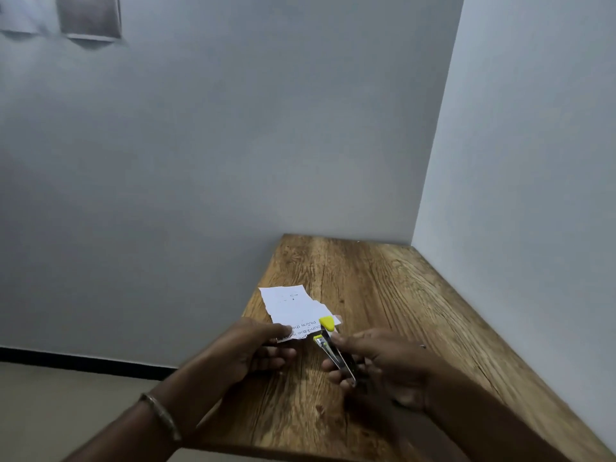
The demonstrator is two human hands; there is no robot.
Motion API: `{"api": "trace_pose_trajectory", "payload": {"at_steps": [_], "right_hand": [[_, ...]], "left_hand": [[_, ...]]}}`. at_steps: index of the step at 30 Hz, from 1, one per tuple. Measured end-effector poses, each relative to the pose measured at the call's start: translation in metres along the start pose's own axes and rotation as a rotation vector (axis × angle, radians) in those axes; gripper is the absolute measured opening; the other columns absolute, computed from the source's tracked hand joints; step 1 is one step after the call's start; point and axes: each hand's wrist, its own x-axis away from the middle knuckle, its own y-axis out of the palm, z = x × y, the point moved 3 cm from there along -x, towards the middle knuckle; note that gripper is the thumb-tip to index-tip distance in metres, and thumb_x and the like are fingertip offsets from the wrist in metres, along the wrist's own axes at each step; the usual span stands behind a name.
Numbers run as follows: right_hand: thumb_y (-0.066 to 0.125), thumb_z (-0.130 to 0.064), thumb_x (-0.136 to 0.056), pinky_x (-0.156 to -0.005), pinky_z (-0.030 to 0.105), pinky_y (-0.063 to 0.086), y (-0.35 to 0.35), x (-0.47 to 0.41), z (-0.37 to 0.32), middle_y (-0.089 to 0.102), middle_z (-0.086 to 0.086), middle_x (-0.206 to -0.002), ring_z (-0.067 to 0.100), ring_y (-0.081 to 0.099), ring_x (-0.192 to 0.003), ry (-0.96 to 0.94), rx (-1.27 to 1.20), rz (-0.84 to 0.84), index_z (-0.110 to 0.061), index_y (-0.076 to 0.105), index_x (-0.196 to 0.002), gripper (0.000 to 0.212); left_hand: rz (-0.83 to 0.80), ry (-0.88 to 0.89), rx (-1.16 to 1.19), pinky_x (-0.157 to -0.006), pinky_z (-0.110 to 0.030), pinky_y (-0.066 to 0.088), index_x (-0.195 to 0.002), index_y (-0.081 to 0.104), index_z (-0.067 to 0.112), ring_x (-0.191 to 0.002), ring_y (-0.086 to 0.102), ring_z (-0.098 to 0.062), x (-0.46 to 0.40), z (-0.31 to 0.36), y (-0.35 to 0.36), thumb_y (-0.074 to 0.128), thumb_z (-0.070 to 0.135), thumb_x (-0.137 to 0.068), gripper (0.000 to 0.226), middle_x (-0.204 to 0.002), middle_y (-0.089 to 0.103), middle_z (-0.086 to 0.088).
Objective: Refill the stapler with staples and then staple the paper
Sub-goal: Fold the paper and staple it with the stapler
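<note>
Left hand (256,348) pinches the paper (293,310) over the counter (383,295) while right hand (373,358) grips the stapler (333,345), its yellow tip on the sheet.

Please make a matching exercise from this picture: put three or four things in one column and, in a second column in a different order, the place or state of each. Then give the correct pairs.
Column 1
1. paper
2. stapler
3. bangle
4. table

Column 2
A. worn on the left wrist
B. stands in the corner where two walls meet
C. torn and printed, pinched at its near edge by the left hand
D. yellow and metal, held by the right hand, its front end at the paper's edge

Pairs: 1-C, 2-D, 3-A, 4-B
</note>
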Motion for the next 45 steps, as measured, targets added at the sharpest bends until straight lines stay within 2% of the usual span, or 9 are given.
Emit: {"api": "trace_pose_trajectory", "payload": {"at_steps": [4,9,17,23,30,32,37,41,45], "right_hand": [[0.071,-0.021,-0.082,-0.053,0.029,0.056,0.009,-0.010,0.004,0.068,0.022,-0.081,0.024,0.067,-0.063,0.059,-0.096,-0.001,0.011,0.063,-0.102,0.038],[0.066,-0.022,-0.091,-0.052,0.028,0.058,0.009,-0.019,0.007,0.072,0.019,-0.080,0.023,0.070,-0.064,0.047,-0.060,0.060,0.008,0.065,-0.101,0.032],[0.068,-0.024,-0.091,-0.049,0.026,0.055,0.007,-0.032,0.006,0.068,0.015,-0.076,0.018,0.066,-0.058,0.046,-0.051,0.113,0.003,0.063,-0.105,0.031],[0.066,-0.029,-0.092,-0.044,0.023,0.052,0.006,-0.040,0.006,0.063,0.011,-0.071,0.014,0.060,-0.052,0.077,-0.085,0.118,0.000,0.061,-0.105,0.032],[0.068,-0.028,-0.089,-0.050,0.024,0.054,0.003,-0.040,0.006,0.072,0.010,-0.081,0.017,0.068,-0.066,0.139,-0.084,0.075,-0.001,0.068,-0.100,0.029],[0.070,-0.031,-0.085,-0.046,0.022,0.051,0.004,-0.040,0.006,0.072,0.008,-0.077,0.017,0.067,-0.063,0.135,-0.075,0.070,-0.004,0.069,-0.100,0.031],[0.077,-0.042,-0.074,-0.030,0.015,0.029,0.007,-0.044,0.006,0.059,0.002,-0.063,0.009,0.049,-0.044,0.101,-0.069,0.025,-0.011,0.065,-0.087,0.035],[0.081,-0.045,-0.068,-0.029,0.013,0.024,0.005,-0.050,0.012,0.053,0.002,-0.063,0.005,0.039,-0.039,0.078,-0.043,0.038,-0.011,0.063,-0.090,0.045],[0.081,-0.047,-0.067,-0.028,0.011,0.022,0.003,-0.054,0.014,0.058,0.001,-0.064,0.004,0.035,-0.034,0.100,-0.048,0.073,-0.014,0.063,-0.087,0.042]], "left_hand": [[-0.021,-0.015,0.029,-0.042,-0.025,0.056,-0.104,0.062,-0.008,-0.053,0.072,-0.020,0.002,0.001,-0.003,0.072,0.001,-0.084,0.024,-0.067,0.074,-0.017],[-0.038,0.001,0.035,-0.044,-0.025,0.057,-0.106,0.062,-0.011,-0.056,0.073,-0.021,0.005,0.000,-0.004,0.073,0.000,-0.084,0.026,-0.070,0.074,-0.019],[-0.048,0.027,-0.001,-0.045,-0.025,0.057,-0.112,0.061,-0.011,-0.059,0.074,-0.021,0.010,0.000,-0.002,0.071,0.001,-0.086,0.030,-0.076,0.075,-0.019],[-0.058,0.051,-0.009,-0.045,-0.024,0.057,-0.103,0.066,-0.009,-0.060,0.074,-0.020,0.010,-0.002,-0.002,0.071,0.004,-0.086,0.022,-0.077,0.077,-0.017],[-0.056,0.070,0.014,-0.046,-0.024,0.058,-0.101,0.066,-0.009,-0.059,0.074,-0.020,0.009,-0.002,-0.002,0.072,0.003,-0.086,0.020,-0.079,0.077,-0.018],[-0.046,0.077,0.012,-0.046,-0.025,0.057,-0.106,0.065,-0.010,-0.060,0.074,-0.021,0.010,-0.001,-0.002,0.072,0.004,-0.086,0.025,-0.082,0.077,-0.019],[-0.055,0.077,0.019,-0.046,-0.024,0.057,-0.105,0.065,-0.010,-0.060,0.074,-0.020,0.010,-0.002,-0.002,0.070,0.003,-0.087,0.023,-0.082,0.078,-0.018],[-0.063,0.096,0.013,-0.047,-0.024,0.058,-0.101,0.066,-0.008,-0.062,0.074,-0.020,0.009,-0.004,-0.003,0.070,0.005,-0.088,0.019,-0.083,0.078,-0.017],[-0.060,0.095,0.000,-0.048,-0.024,0.058,-0.102,0.067,-0.007,-0.066,0.076,-0.021,0.008,-0.004,-0.004,0.072,0.007,-0.086,0.022,-0.086,0.078,-0.016]]}}
